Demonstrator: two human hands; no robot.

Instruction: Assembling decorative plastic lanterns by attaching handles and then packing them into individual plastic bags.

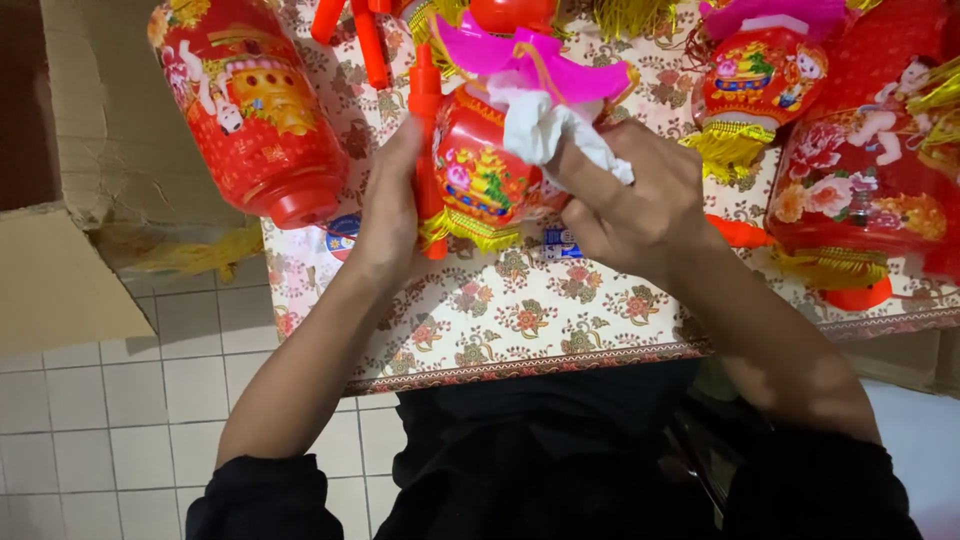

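Note:
My left hand (388, 215) grips a small red lantern (480, 170) by its orange stick handle, above a floral-patterned table (520, 320). The lantern has a pink roof-shaped top (530, 55), flower pictures on its body and a yellow fringe at the bottom. Held in my right hand (640, 205) is a crumpled white cloth (548, 130), which is pressed against the lantern's upper right side. Both hands are close together around the lantern.
A large red lantern (255, 105) lies at the upper left. More red lanterns with yellow fringes (765, 85) (855, 195) crowd the right side. A brown cardboard box (70, 200) stands at the left. White floor tiles (110, 410) lie below the table edge.

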